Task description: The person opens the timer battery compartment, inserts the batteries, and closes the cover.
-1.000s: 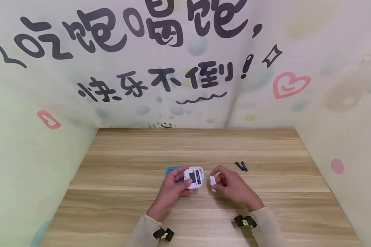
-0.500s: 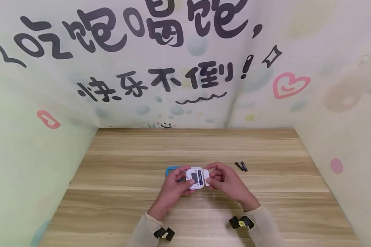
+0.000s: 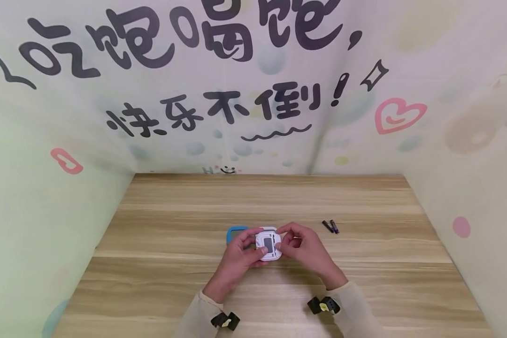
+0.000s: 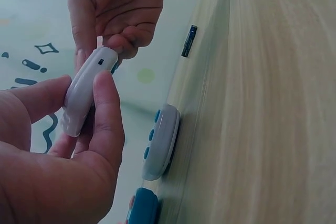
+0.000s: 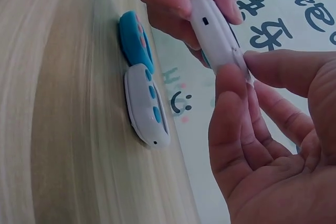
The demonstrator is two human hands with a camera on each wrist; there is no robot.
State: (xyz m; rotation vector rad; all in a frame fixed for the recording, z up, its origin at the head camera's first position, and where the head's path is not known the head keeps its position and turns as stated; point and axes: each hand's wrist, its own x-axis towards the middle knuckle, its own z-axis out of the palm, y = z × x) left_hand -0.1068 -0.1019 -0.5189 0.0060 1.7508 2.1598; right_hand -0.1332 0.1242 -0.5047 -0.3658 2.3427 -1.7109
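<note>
My left hand (image 3: 236,253) grips a small white digital timer (image 3: 269,245), thumb on its back beside a dark rectangular panel. In the left wrist view its pale side edge, with a small dark slot, faces the camera. At the timer's right side my right hand (image 3: 306,246) pinches the white battery cover (image 4: 100,41) between thumb and fingers. The cover sits at the battery slot and hides most of it, and the fingers hide much of the cover. In the right wrist view both hands meet around the timer, thumb tip right at its edge.
Behind the hands lie a blue timer (image 3: 234,233) with red buttons and another white timer (image 5: 146,107) with blue buttons. Two dark batteries (image 3: 331,226) lie to the right on the wooden table (image 3: 186,202). Printed fabric walls (image 3: 186,155) enclose the back and sides.
My right hand has moved left, bringing the battery cover from beside the timer onto its battery slot. The batteries seen in the slot earlier are now mostly covered. The left hand has shifted slightly right.
</note>
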